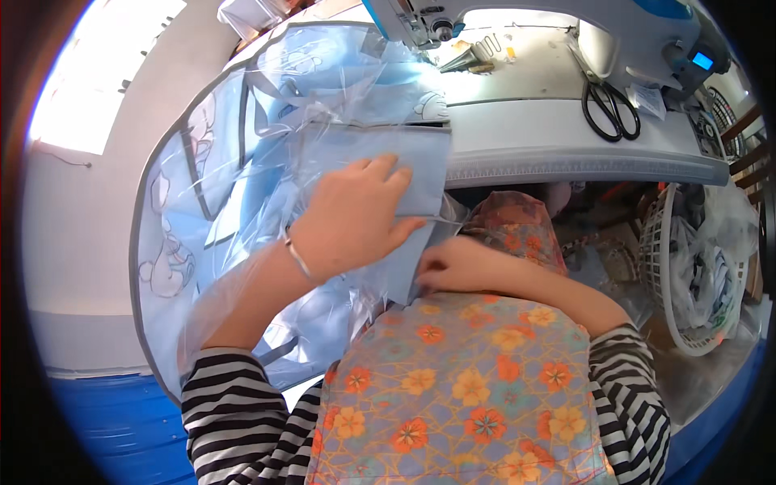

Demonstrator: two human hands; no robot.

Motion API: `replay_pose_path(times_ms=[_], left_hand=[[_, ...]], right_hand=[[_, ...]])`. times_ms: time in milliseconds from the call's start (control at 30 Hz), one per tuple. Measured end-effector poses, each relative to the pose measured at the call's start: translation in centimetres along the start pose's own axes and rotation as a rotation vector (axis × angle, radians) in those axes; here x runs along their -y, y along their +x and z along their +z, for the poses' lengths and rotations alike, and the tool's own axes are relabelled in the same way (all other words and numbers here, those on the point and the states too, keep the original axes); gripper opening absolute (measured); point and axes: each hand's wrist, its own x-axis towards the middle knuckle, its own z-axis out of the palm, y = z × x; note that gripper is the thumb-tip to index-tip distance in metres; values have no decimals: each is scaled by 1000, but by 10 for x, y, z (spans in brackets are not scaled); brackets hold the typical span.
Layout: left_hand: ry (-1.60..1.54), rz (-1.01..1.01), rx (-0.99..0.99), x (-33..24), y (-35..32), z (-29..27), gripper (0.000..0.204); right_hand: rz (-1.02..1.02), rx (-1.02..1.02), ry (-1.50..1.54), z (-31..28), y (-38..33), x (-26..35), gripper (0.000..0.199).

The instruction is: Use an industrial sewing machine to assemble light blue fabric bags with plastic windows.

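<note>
My left hand (364,212) lies on a light blue fabric piece (427,166), palm down, with its fingers stretched out and the thumb apart. A bracelet circles that wrist. Close to my lap, at the right-hand edge of the same fabric, my right hand (461,264) has its fingers curled in and appears to pinch the edge; its fingertips are partly hidden. Left of both hands spreads a large light blue sheet (168,242) with printed cartoon figures, grey edging and clear, shiny plastic over it. A thin strip sticks out beside my left thumb.
A white and blue sewing machine (558,10) stands over the table (517,133) at the far side. Black-handled scissors (612,111) lie on the table at right. Below it, a white basket (656,259) holds plastic and scraps. A floral apron (469,392) covers my lap.
</note>
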Motion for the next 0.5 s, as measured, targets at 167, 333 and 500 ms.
replay_pose_path(times_ms=[167,333,500], left_hand=[[-125,-97,112,-19,6,-40,35],[-63,120,-76,-25,45,-60,31],[216,149,74,26,103,-23,23]], right_hand=[[-28,-474,797,-36,-14,18,33],[-353,-400,875,-31,21,42,24],[-263,-183,986,-21,-13,48,11]])
